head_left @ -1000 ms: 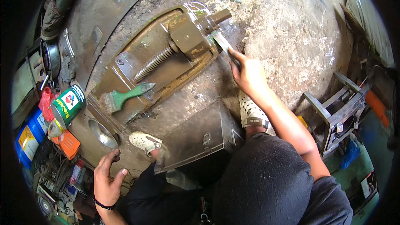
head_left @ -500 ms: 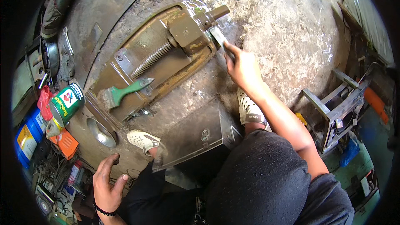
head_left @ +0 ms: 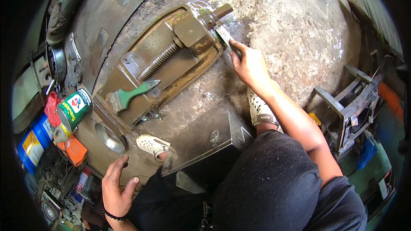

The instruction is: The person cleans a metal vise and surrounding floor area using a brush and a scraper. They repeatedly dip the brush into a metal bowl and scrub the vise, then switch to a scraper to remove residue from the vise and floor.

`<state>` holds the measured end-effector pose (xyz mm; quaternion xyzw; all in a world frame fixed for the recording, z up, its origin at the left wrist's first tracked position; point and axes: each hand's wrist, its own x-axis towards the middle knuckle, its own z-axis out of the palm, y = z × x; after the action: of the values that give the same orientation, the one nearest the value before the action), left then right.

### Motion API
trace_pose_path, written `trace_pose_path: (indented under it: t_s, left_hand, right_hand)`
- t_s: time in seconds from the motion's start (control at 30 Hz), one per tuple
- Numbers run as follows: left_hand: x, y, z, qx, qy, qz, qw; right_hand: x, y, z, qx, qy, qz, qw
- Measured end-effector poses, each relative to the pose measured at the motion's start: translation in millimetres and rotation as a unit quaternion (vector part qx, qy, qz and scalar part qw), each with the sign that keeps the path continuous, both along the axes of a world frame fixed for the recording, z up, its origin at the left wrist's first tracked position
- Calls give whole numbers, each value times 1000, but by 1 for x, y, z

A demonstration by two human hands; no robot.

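Note:
A brown machine vise [head_left: 177, 64] with a long threaded screw [head_left: 158, 61] lies at an angle on the floor. My right hand [head_left: 249, 65] grips a flat metal scraper [head_left: 223, 33], its blade end against the end of the vise beside the protruding round shaft [head_left: 221, 12]. The handle end is hidden in my fingers. Across the near part of the vise rests a paintbrush [head_left: 134, 95] with a green handle. My left hand [head_left: 117, 189] is raised at the lower left, fingers apart, holding nothing. Nearest to it is a shallow metal bowl [head_left: 111, 139].
Left of the vise stand a green can [head_left: 73, 109], a blue bucket [head_left: 36, 141] and an orange box [head_left: 73, 149]. A wrench [head_left: 74, 47] lies farther back. A dark metal box [head_left: 205, 139] sits between my shoes, and a metal frame [head_left: 349, 109] stands at right.
The whole view has shifted slightly, with things at the left now a little farther right. My right hand and the scraper stay nearly in place at the vise's end.

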<state>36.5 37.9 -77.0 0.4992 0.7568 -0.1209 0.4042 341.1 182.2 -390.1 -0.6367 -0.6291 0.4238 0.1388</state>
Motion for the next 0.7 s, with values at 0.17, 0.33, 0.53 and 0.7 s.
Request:
trace_pose_path:
  t_s: [0.17, 0.33, 0.53, 0.7]
  left_hand:
    - [-10, 1, -1, -1, -23, 2, 1000]
    - [-17, -2, -2, -10, -24, -4, 1000]
    - [-14, -1, 2, 3, -37, -12, 999]
    - [-5, 0, 0, -1, -9, -16, 1000]
  right_hand:
    - [5, -7, -3, -17, 32, -52, 998]
    - [4, -6, 8, -17, -4, 38, 999]
    - [8, 30, 10, -67, 7, 80, 995]
    - [25, 33, 1, -13, -3, 20, 1000]
